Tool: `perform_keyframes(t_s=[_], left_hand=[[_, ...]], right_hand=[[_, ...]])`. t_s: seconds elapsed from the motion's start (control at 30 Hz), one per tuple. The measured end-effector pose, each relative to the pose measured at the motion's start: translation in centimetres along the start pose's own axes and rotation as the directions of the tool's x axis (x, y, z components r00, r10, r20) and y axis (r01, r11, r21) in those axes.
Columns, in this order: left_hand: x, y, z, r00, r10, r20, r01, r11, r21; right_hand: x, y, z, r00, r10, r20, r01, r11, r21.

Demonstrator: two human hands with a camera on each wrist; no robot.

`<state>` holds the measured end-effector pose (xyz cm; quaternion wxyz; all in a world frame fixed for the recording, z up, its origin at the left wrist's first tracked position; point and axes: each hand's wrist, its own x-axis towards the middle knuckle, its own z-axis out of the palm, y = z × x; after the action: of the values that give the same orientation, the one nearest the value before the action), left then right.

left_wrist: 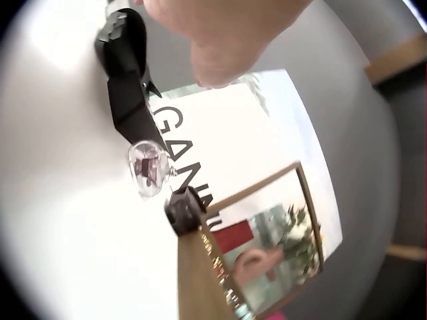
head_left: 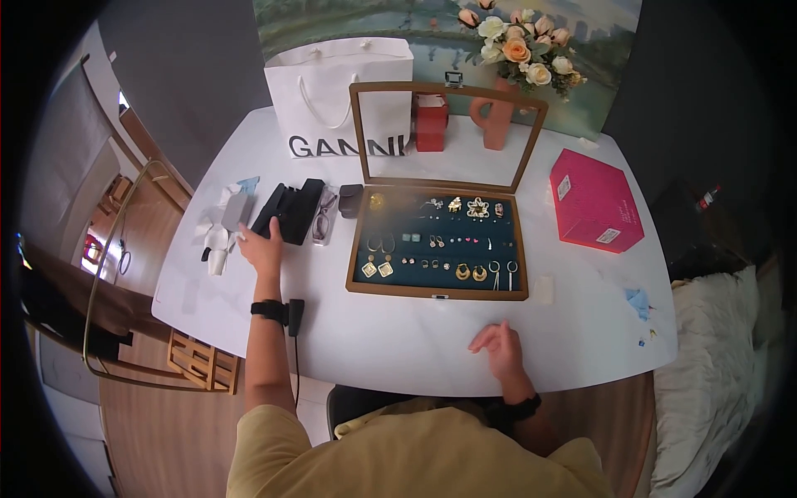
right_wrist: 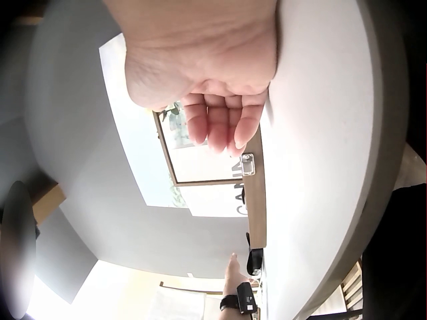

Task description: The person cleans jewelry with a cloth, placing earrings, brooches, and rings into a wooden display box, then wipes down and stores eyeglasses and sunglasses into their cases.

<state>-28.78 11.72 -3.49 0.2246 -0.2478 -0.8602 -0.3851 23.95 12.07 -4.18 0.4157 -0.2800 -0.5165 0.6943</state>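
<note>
My left hand (head_left: 262,249) is at the table's left side, thumb beside the black case (head_left: 290,212) and fingers beside a small grey box (head_left: 238,213); contact cannot be told. In the left wrist view that hand (left_wrist: 223,33) hides its own fingertips. Clear-framed glasses (head_left: 323,217) lie right of the case. Near the front edge, my right hand (head_left: 498,344) holds nothing; its fingers hang loosely bent in the right wrist view (right_wrist: 217,120). Between the hands stands a wooden jewellery box (head_left: 437,294), its glass lid raised, with rows of earrings and other small pieces on dark lining.
Behind the box are a white paper bag (head_left: 332,100), a red box (head_left: 431,124) and a pink vase (head_left: 496,124) with flowers. A small dark case (head_left: 350,201) touches its left side. A pink box (head_left: 594,201) sits at right, blue scraps (head_left: 638,304) nearer the front.
</note>
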Motion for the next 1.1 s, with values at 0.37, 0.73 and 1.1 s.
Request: perform_keyframes(t_s=[0.37, 0.73, 1.1], left_hand=[[-1.5, 1.0, -0.1, 0.917, -0.115, 0.382, 0.139, 0.990, -0.036], [-4.0, 4.5, -1.3, 0.836, 0.239, 0.494, -0.354, 0.923, 0.153], [-6.8, 14.0, -4.8, 0.803, 0.491, 0.337, -0.264, 0.800, -0.538]], right_hand=[[-0.1, -0.3, -0.1, 1.000, -0.008, 0.015, 0.008, 1.000, -0.004], [0.0, -0.5, 0.3, 1.000, -0.001, -0.027, 0.000, 1.000, -0.025], [-0.1, -0.3, -0.1, 1.000, 0.003, 0.002, -0.003, 1.000, 0.028]])
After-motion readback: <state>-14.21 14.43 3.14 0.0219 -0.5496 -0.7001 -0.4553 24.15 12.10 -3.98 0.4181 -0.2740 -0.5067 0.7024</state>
